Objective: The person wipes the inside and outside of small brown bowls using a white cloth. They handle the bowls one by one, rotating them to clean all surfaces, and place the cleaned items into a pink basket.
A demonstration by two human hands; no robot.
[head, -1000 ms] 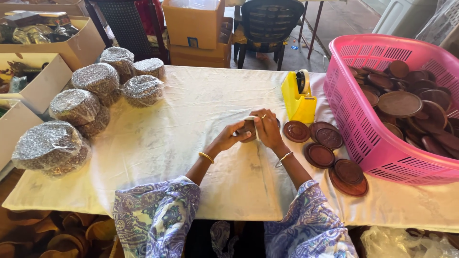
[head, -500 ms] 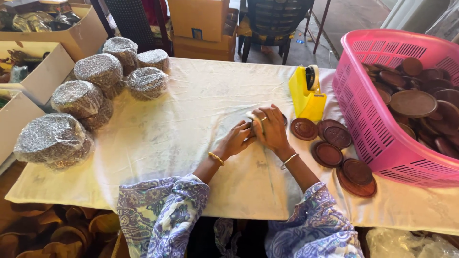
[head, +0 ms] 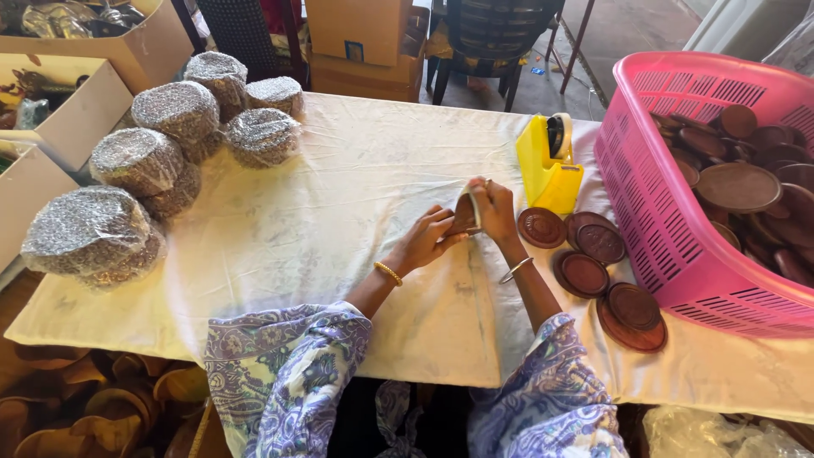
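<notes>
Two hands: I see my left hand (head: 421, 242) and right hand (head: 494, 208) meeting at centre frame, fingers of both clamped on one small brown wooden disc (head: 465, 214) held on edge just above the cloth-covered surface (head: 339, 195).
Step in hand: as I judge it, the disc is being turned and wrapped or taped between the fingertips; I cannot tell whether film is on it.
Next move calls for: a steady pinch from one hand while the other works round the rim, I would say.
Nearby tool: yellow tape dispenser (head: 548, 166), upright, just right of my right hand.
Loose discs: five brown round ones (head: 593, 267) lying flat at right centre, some overlapping.
Basket: pink slatted plastic basket (head: 653, 195), right edge, holding many more brown discs.
Packages: round bundles in clear wrap (head: 161, 144), stacked at upper left.
Boxes: open cardboard cartons (head: 102, 59) at far left; a closed carton (head: 360, 34) at top centre.
</notes>
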